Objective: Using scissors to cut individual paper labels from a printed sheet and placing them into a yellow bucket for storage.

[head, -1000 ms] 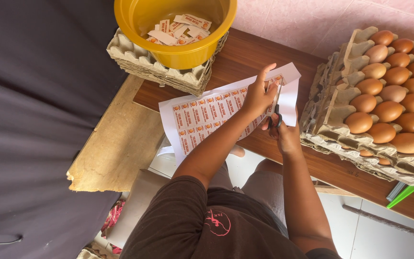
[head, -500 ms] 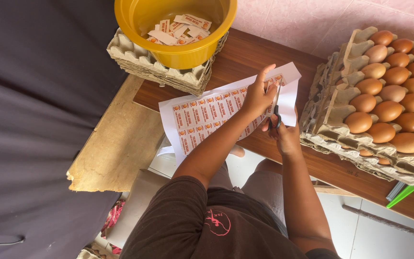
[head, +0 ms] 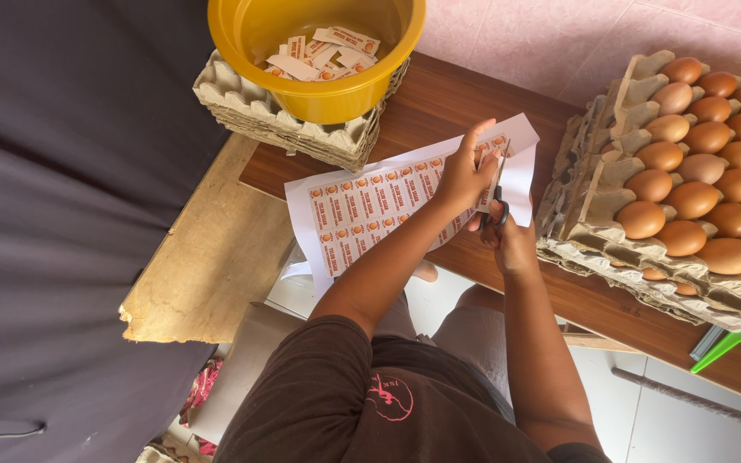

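Note:
A white sheet of small orange printed labels (head: 370, 210) lies over the edge of a dark wooden table (head: 439, 103). My left hand (head: 465, 176) pinches the sheet near its right end. My right hand (head: 512, 240) grips black-handled scissors (head: 497, 193), whose blades stand in the sheet just right of my left fingers. A narrow strip of the sheet hangs to the right of the blades.
A yellow bowl (head: 302, 94) with several cut labels (head: 323, 56) sits on stacked grey egg trays (head: 276, 129) at the back. Stacked trays of brown eggs (head: 696, 184) fill the table's right side. A grey curtain (head: 62, 214) hangs left. A green tool (head: 722, 345) lies at the right edge.
The hands and scissors hold almost the same place; the cut strip on the right has shifted only slightly.

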